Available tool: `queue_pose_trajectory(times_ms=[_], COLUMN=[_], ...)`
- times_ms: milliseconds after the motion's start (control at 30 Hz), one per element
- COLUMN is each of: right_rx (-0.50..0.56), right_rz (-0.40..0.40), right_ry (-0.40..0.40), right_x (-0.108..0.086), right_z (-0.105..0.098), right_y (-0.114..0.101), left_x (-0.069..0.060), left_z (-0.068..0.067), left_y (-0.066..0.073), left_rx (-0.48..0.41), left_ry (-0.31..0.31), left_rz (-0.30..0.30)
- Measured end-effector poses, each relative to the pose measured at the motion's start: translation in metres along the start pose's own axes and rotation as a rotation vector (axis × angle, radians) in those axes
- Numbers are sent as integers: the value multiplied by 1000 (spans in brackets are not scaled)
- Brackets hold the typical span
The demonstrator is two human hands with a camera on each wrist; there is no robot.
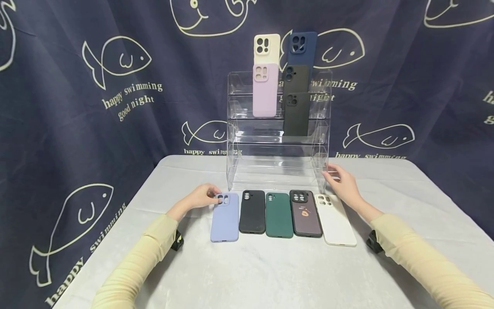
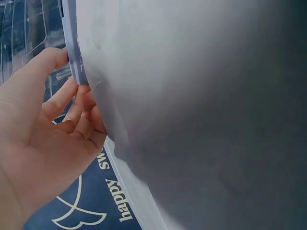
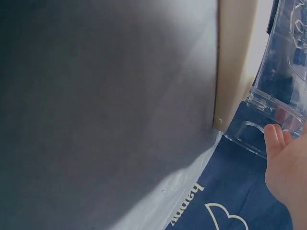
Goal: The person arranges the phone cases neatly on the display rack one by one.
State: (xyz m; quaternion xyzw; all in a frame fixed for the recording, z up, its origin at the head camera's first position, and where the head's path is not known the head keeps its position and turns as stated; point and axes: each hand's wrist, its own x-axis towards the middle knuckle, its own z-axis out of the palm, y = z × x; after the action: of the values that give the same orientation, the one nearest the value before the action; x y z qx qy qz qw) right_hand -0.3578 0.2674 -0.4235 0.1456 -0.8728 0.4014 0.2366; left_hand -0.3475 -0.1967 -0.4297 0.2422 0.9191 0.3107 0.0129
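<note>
A light-blue phone case (image 1: 224,223) lies at the left end of a row on the table. My left hand (image 1: 203,195) holds it by the upper left corner, the thumb on its face. In the left wrist view, the fingertips meet the end of the case (image 2: 72,43). Against the lower right side of a clear tiered display stand (image 1: 278,176), my right hand (image 1: 344,185) has its fingers extended; whether they press on it is hard to tell. A cream phone case (image 1: 336,223) lies just below that hand, its edge large in the right wrist view.
Between the end cases lie a black case (image 1: 252,214), a green case (image 1: 279,216) and a dark patterned case (image 1: 307,221). Upper tiers hold a cream case (image 1: 272,51), a lilac case (image 1: 265,98), a navy case (image 1: 302,49) and dark cases (image 1: 296,118). A curtain (image 1: 127,107) hangs behind.
</note>
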Motion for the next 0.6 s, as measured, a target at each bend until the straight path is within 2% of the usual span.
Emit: queue_pose_trajectory(times_ms=[133, 233, 467, 600], right_rx=[4, 7, 8, 14], right_rz=[-2, -4, 1, 1], right_ry=[4, 1, -3, 0], right_x=[0, 0, -1, 0], right_z=[0, 0, 1, 0], right_y=[-1, -1, -1, 0], left_x=[1, 2, 3, 5], left_z=[-1, -1, -4, -7], left_y=[3, 4, 8, 12], left_rx=[39, 36, -95, -164], left_ry=[4, 8, 42, 72], left_rz=[-17, -22, -42, -35])
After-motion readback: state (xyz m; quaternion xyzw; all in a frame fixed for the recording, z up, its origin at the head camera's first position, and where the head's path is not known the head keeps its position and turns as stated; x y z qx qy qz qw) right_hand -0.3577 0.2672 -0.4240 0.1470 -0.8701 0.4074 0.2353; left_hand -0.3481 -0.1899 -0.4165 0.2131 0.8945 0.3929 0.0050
